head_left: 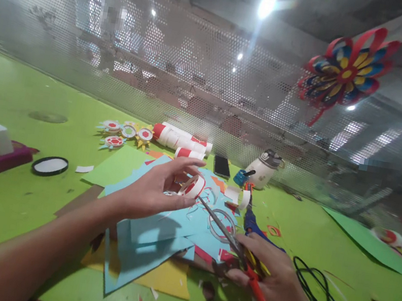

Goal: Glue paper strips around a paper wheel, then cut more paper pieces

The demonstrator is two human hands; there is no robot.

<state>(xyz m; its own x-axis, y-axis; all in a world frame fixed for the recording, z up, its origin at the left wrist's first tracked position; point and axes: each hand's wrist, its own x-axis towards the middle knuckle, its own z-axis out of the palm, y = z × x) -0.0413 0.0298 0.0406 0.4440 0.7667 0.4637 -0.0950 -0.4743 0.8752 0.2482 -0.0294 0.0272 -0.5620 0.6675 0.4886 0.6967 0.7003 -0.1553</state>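
paper ring (193, 186), red and white, pinched in the fingertips of the left hand (158, 190) above blue paper sheets (155, 238) on the green table (13, 211). scissors (244, 260), red-handled, gripped closed-fisted in the right hand (271, 280); blades run up-left, tips just right of the ring. black cable (319, 293) lies farther right.

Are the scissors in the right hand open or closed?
Closed: the scissors in the right hand show both blades together as one thin line, pointing toward the paper ring.
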